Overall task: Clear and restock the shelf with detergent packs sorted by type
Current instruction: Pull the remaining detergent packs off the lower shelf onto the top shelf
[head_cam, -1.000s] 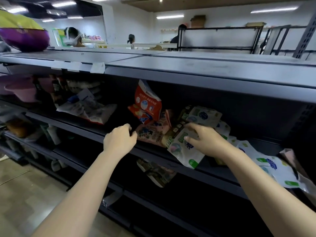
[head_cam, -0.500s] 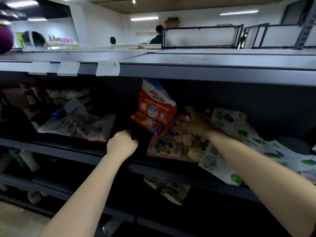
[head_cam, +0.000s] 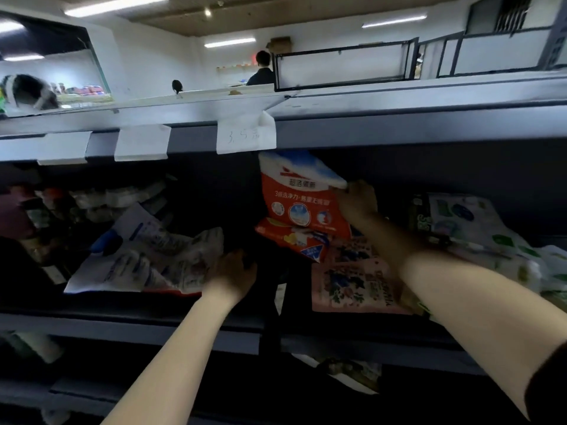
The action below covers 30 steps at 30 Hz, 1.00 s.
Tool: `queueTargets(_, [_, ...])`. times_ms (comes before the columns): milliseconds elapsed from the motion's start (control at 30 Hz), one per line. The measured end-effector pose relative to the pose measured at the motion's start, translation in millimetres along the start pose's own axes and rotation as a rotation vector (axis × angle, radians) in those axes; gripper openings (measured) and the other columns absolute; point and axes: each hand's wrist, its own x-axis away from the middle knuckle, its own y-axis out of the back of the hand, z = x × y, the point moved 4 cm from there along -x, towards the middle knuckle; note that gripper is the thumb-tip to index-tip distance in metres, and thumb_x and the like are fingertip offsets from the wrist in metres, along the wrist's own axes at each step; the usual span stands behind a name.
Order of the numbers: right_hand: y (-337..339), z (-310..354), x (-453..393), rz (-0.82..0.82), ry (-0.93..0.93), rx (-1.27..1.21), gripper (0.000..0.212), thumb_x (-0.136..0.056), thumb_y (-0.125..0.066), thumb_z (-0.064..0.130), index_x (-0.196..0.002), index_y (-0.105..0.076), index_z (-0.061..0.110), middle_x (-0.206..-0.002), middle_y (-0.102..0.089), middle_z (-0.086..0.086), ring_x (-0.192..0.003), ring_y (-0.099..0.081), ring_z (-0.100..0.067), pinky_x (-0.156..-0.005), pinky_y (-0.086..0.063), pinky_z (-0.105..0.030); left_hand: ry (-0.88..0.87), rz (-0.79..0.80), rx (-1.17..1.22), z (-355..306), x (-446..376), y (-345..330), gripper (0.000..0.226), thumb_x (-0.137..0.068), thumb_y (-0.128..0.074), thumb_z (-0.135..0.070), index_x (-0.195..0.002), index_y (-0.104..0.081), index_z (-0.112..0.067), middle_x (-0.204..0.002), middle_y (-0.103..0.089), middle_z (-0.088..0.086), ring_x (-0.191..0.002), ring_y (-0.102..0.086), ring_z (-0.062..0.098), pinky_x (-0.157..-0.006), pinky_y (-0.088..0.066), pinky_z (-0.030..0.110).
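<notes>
Right hand [head_cam: 357, 200]: reaching deep into the shelf, forearm stretched up and to the left, fingers curled round the right edge of the red detergent pack [head_cam: 302, 197], gripping it near the top corner.
Left hand [head_cam: 230, 274]: reaching in lower down, back of the hand facing the camera, fingers curled down into the dark gap; can't tell if holding anything.
Red detergent pack: standing tilted just left of the right hand, glossy plastic pouch, red-orange body with a white and blue top, round icons on the front.
Small red pack [head_cam: 294, 242]: lying flat right under the standing one, below and left of the right hand; same shiny film, blue triangle at one corner.
Pink pack [head_cam: 349, 282]: flat under the right forearm, soft pouch with a dark floral print.
White and green packs [head_cam: 469, 228]: heaped to the right of the right arm, crinkly white film with green and blue spots.
White and blue packs [head_cam: 147, 259]: slumped pile just left of the left hand, wrinkled, floppy.
Shelf [head_cam: 122, 328]: dark grey metal, flat front lip below both wrists.
Paper tag [head_cam: 245, 137]: white slip on the upper shelf edge, above the red pack, faint handwriting.
</notes>
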Motion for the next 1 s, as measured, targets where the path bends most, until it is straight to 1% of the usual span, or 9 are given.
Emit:
queueTargets(167, [49.9,35.5,37.4,-0.326,0.070,-0.172,0.029,-0.099,-0.045,0.031,-0.101,-0.064,0.010,-0.096,-0.065,-0.004,-0.086,-0.059,-0.018,-0.077,-0.047,-0.029,0.007,-0.090,0.113,-19.1,-33.2,-2.9,0.034,-0.098,-0.043,-0.028,-0.122,-0.056,-0.007,-0.123,-0.059,0.015,-0.112,-0.055,0.033,-0.087,-0.038,0.032])
queueTargets(233, [73.0,33.2,51.6,-0.396,0.040,-0.145,0.023,-0.097,-0.047,0.033,-0.087,-0.061,0.017,-0.089,-0.062,0.001,-0.087,-0.060,-0.019,-0.078,-0.047,-0.029,-0.003,-0.024,0.137,-28.5,-49.4,-10.7,0.037,-0.098,-0.041,-0.032,-0.121,-0.057,-0.007,-0.125,-0.058,0.017,-0.114,-0.054,0.034,-0.089,-0.039,0.033])
queueTargets(400, [108.1,3.7,87.2,-0.481,-0.079,-0.093,0.026,-0.096,-0.047,0.033,-0.085,-0.063,0.014,-0.090,-0.067,-0.006,-0.085,-0.063,-0.025,-0.082,-0.051,-0.039,0.035,0.093,0.136,-19.8,-139.3,-64.2,0.091,-0.068,-0.027,-0.077,-0.144,-0.032,-0.026,-0.146,-0.039,0.009,-0.128,-0.041,0.033,-0.106,-0.035,0.048])
queueTargets(467, [112.8,-13.6,94.8,-0.519,-0.115,-0.058,0.023,-0.097,-0.047,0.033,-0.085,-0.059,0.018,-0.086,-0.063,-0.004,-0.082,-0.060,-0.023,-0.078,-0.049,-0.036,0.066,0.121,0.139,-11.7,-174.7,-92.0,0.094,-0.068,-0.028,-0.077,-0.148,-0.024,-0.027,-0.152,-0.029,0.009,-0.133,-0.034,0.034,-0.108,-0.030,0.050])
queueTargets(633, [109.7,-57.1,98.3,-0.578,-0.126,0.016,0.027,-0.098,-0.046,0.028,-0.091,-0.063,0.008,-0.079,-0.059,-0.005,-0.072,-0.055,-0.023,-0.064,-0.034,-0.029,0.117,0.152,0.085,-45.8,-119.1,-51.1,0.090,-0.079,-0.036,-0.076,-0.147,-0.025,-0.017,-0.148,-0.032,0.013,-0.131,-0.036,0.036,-0.105,-0.035,0.046])
queueTargets(767, [106.4,-76.1,93.4,-0.616,-0.133,0.055,0.028,-0.099,-0.043,0.027,-0.093,-0.061,0.006,-0.079,-0.058,-0.006,-0.072,-0.053,-0.022,-0.061,-0.030,-0.028,0.124,0.019,0.058,-46.4,-113.2,-34.2,0.077,-0.082,-0.047,-0.071,-0.133,-0.048,-0.013,-0.129,-0.052,0.017,-0.116,-0.051,0.035,-0.091,-0.040,0.039])
queueTargets(833, [102.3,-84.6,88.6,-0.616,-0.128,0.061,0.031,-0.099,-0.041,0.031,-0.094,-0.060,0.007,-0.081,-0.062,-0.009,-0.075,-0.058,-0.026,-0.061,-0.038,-0.030,0.191,0.039,0.064,-38.9,-112.6,-35.0,0.075,-0.085,-0.043,-0.070,-0.136,-0.044,-0.015,-0.130,-0.050,0.016,-0.116,-0.049,0.034,-0.091,-0.038,0.037])
queueTargets(933, [98.2,-91.1,86.1,-0.602,-0.134,0.065,0.035,-0.099,-0.037,0.037,-0.093,-0.058,0.009,-0.084,-0.065,-0.012,-0.077,-0.062,-0.029,-0.069,-0.051,-0.039,0.220,0.112,0.143,-33.5,-106.9,-39.0,0.088,-0.083,-0.050,-0.069,-0.148,-0.023,-0.016,-0.145,-0.033,0.017,-0.130,-0.035,0.037,-0.107,-0.029,0.044])
queueTargets(1000, [98.1,-91.4,87.4,-0.595,-0.123,0.068,0.037,-0.100,-0.037,0.037,-0.094,-0.058,0.008,-0.084,-0.065,-0.013,-0.077,-0.062,-0.030,-0.071,-0.052,-0.042,0.214,0.177,0.233,-32.4,-104.9,-41.8,0.089,-0.080,-0.055,-0.067,-0.148,-0.024,-0.017,-0.141,-0.039,0.017,-0.124,-0.042,0.038,-0.105,-0.034,0.047])
